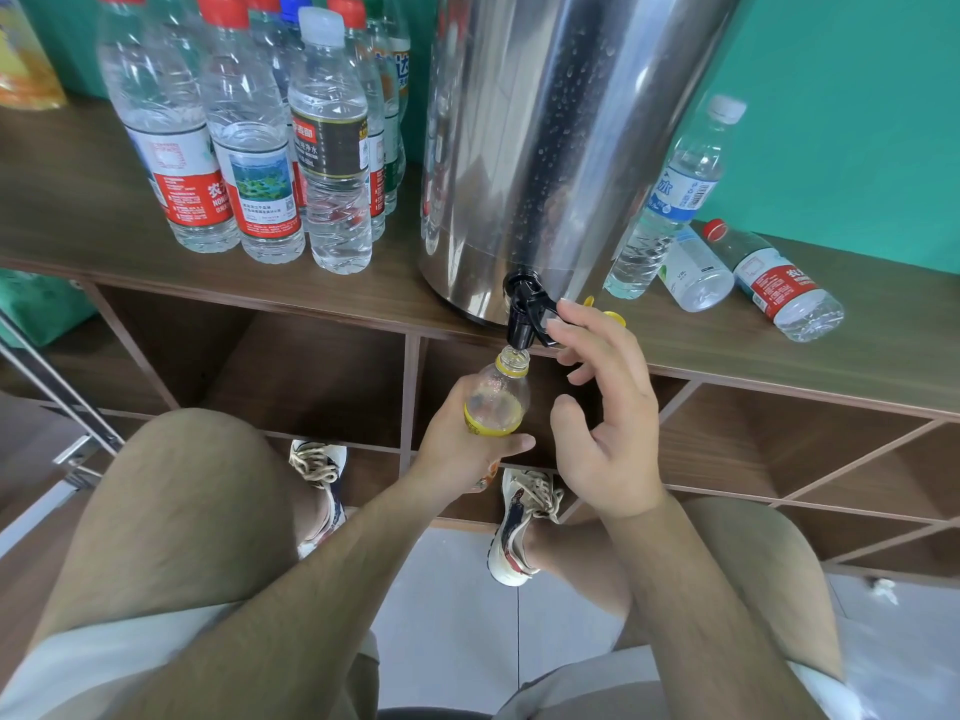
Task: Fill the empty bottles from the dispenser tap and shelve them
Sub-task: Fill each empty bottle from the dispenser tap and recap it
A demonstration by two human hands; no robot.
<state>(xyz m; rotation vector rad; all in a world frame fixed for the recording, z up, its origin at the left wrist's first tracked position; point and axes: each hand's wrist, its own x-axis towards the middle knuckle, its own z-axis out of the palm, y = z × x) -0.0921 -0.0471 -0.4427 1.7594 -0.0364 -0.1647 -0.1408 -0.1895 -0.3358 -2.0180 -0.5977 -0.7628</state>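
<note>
Scene: A person fills a small bottle [498, 397] at a steel dispenser [545, 148] standing on a wooden bench [78, 200].
Left hand: The left hand [462, 449] grips the bottle round its yellow label, with the open mouth just under the tap [524, 309] at the dispenser's foot.
Right hand: The right hand [608, 418] is loose and spread, its fingertips touching the tap lever; it holds nothing.
Flow: Whether water is running cannot be told, and label and fingers hide the level.
Left of the dispenser: Capped bottles [249, 163] stand in a cluster.
Right of the dispenser: Three loose bottles [779, 283], one upright and two lying; a yellow cap [615, 318] sits just behind the right hand.
Risk: The mouth is narrow and steadied by one hand only. A small drift off the spout would likely send water down the bench front toward the shoes. With the level hard to read, releasing the lever late could overflow the bottle.
</note>
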